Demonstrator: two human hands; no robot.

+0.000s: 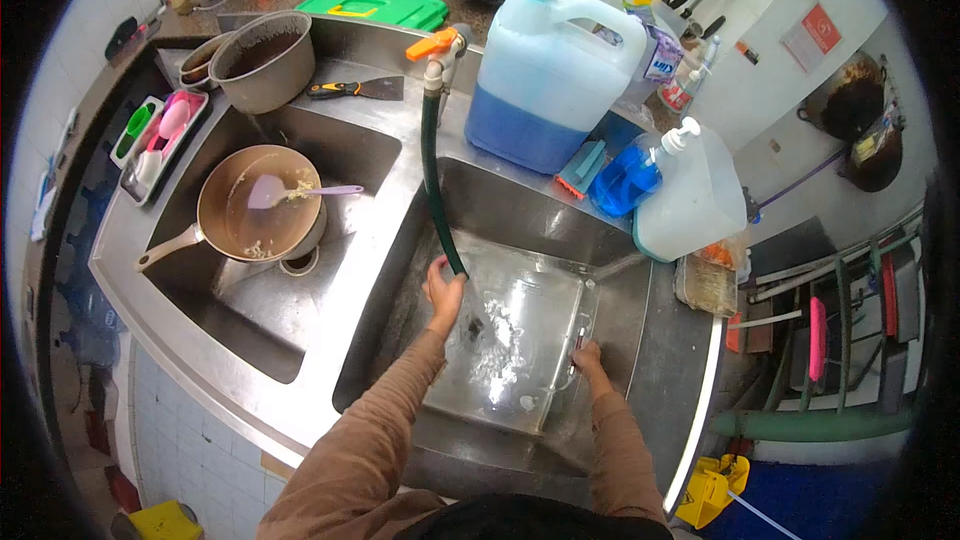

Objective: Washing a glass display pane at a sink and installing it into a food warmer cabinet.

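In the right-hand basin of a stainless-steel sink, a wet rectangular tray or panel lies under shallow water; whether it is metal or glass I cannot tell. My left hand is closed around the lower end of a dark green hose. That hose hangs from a tap with an orange lever, and its end points down at the wet surface. My right hand grips a slim dark handle at the panel's right edge. Water ripples brightly between both hands.
A saucepan holding a lilac spatula stands in the left basin. Behind are a deep pot and a scraper. A large jug of blue liquid, a scrub brush and a pump bottle line the back rim.
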